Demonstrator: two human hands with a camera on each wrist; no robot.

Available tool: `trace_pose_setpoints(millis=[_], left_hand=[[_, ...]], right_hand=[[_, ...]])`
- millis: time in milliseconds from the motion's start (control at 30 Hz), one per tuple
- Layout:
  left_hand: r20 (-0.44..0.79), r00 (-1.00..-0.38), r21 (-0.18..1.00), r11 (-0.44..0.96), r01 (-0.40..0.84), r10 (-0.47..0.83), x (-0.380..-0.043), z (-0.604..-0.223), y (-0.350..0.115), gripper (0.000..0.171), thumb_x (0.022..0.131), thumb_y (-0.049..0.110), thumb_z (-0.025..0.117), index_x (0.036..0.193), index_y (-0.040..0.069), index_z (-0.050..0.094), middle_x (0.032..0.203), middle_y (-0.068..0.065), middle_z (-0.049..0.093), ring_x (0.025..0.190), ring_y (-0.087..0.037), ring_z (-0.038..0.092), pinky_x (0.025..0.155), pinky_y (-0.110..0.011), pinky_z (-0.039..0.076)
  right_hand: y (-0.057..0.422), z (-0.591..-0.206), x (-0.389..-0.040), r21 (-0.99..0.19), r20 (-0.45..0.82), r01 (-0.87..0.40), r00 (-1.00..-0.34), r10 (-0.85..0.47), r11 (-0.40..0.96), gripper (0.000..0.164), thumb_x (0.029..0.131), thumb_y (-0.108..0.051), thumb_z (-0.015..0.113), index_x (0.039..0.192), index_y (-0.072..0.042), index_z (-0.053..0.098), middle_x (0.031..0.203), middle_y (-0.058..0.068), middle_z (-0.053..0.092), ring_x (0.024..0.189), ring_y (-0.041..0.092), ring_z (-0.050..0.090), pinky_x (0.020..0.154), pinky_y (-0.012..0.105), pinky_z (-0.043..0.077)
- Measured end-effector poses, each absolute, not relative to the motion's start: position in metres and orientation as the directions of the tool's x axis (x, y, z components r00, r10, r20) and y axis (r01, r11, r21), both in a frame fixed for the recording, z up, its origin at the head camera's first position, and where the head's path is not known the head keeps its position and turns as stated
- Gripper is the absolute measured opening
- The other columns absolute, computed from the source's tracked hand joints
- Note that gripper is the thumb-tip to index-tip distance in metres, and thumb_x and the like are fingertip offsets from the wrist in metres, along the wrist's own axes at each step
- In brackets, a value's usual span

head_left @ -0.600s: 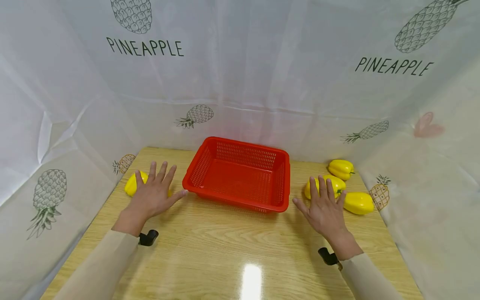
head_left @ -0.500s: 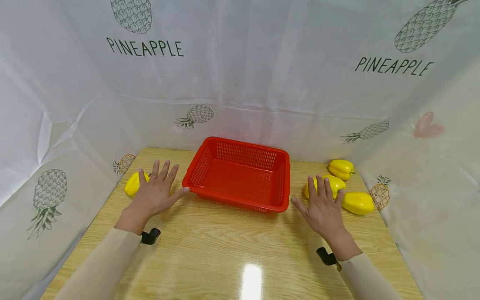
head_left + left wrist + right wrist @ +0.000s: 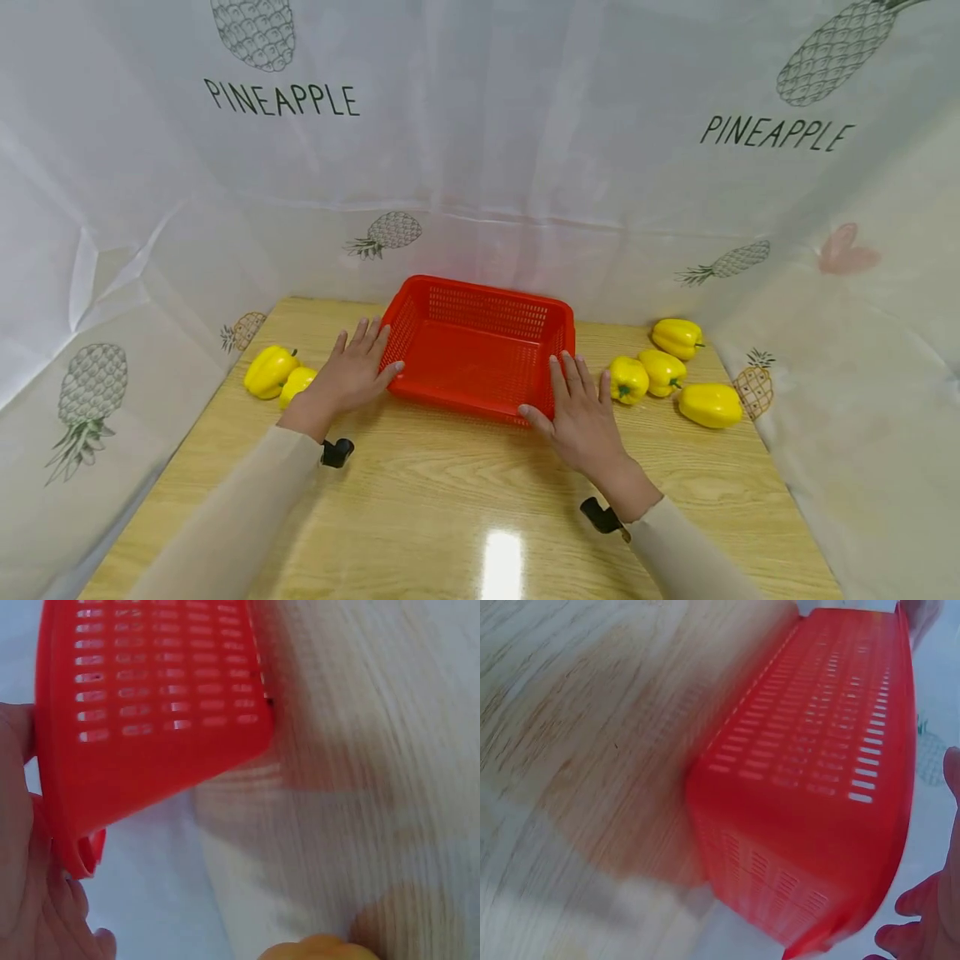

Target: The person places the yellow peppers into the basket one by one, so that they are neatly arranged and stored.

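Note:
A red plastic basket (image 3: 483,362) with slotted walls sits on the wooden table, and nothing lies inside it. At its left front corner is my left hand (image 3: 348,379), its fingers fairly straight along the left rim. My right hand (image 3: 585,425) is at the right front corner, fingers extended by the right rim and thumb toward the front rim. The left wrist view has the basket's slotted wall (image 3: 165,697) close to my left hand (image 3: 26,877). In the right wrist view, the basket (image 3: 802,787) stands beside my right fingers (image 3: 922,922). Firm contact cannot be told.
Two yellow bell peppers (image 3: 272,372) lie left of the basket, one partly behind my left hand. Several more yellow bell peppers (image 3: 710,406) lie to the right. A white pineapple-print sheet (image 3: 495,167) encloses the table's back and sides.
Both hands have moved inward from above the peppers to the basket's two sides. The peppers beneath them are now more exposed. The head view has shifted slightly.

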State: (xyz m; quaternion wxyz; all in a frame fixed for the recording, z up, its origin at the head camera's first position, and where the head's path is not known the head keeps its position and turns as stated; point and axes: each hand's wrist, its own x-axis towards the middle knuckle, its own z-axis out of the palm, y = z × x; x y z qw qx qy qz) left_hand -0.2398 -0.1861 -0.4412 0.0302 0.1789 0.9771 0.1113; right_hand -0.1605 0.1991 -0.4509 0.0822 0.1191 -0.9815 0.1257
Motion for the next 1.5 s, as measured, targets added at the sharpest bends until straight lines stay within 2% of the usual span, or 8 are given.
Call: trace_pose_setpoints(millis=[333,500,900,1233,1500], left_hand=[[-0.040,-0.940,0.243,0.916,0.319,0.338,-0.218,-0.445,-0.184,0.106,0.102,0.073,0.042,0.166,-0.006,0.012,0.175,-0.027,0.006,0.163,-0.047,0.003,0.130,-0.065,0.006],[-0.017,-0.945,0.255,0.915,0.313,0.328,-0.201,-0.450,-0.183,0.110,0.100,0.077,0.042,0.166,-0.007,0.015,0.175,-0.027,0.009,0.163,-0.047,0.006,0.131,-0.064,0.008],[0.013,-0.936,0.228,0.911,0.344,0.351,-0.167,-0.450,-0.178,0.112,0.098,0.079,0.046,0.164,-0.009,0.021,0.173,-0.029,0.019,0.162,-0.047,0.014,0.130,-0.065,0.015],[-0.003,-0.924,0.209,0.904,0.374,0.383,-0.165,-0.445,-0.192,0.120,0.092,0.087,0.044,0.165,-0.007,0.021,0.173,-0.026,0.019,0.161,-0.045,0.017,0.128,-0.070,0.013],[-0.059,-0.911,0.212,0.897,0.388,0.408,-0.169,-0.440,-0.199,0.126,0.089,0.091,0.043,0.165,-0.006,0.019,0.175,-0.025,0.014,0.162,-0.044,0.014,0.129,-0.067,0.010]], right_hand=[[0.207,-0.461,-0.166,-0.268,0.136,-0.251,-0.966,-0.222,0.930,0.099,0.104,-0.067,0.048,0.164,0.008,0.023,0.173,0.026,0.019,0.162,0.045,0.015,0.130,0.066,0.008],[0.211,-0.463,-0.161,-0.278,0.139,-0.269,-0.961,-0.238,0.922,0.098,0.105,-0.066,0.048,0.162,0.010,0.025,0.172,0.028,0.022,0.161,0.047,0.017,0.129,0.068,0.013],[0.218,-0.461,-0.134,-0.265,0.169,-0.284,-0.954,-0.246,0.922,0.094,0.105,-0.062,0.053,0.161,0.009,0.031,0.171,0.028,0.026,0.160,0.046,0.020,0.128,0.069,0.015],[0.214,-0.464,-0.130,-0.269,0.167,-0.279,-0.956,-0.240,0.922,0.093,0.105,-0.061,0.053,0.161,0.009,0.030,0.171,0.027,0.026,0.160,0.046,0.021,0.128,0.069,0.014],[0.212,-0.465,-0.130,-0.272,0.169,-0.276,-0.957,-0.237,0.922,0.093,0.105,-0.061,0.054,0.161,0.009,0.031,0.171,0.027,0.026,0.160,0.046,0.022,0.128,0.069,0.014]])
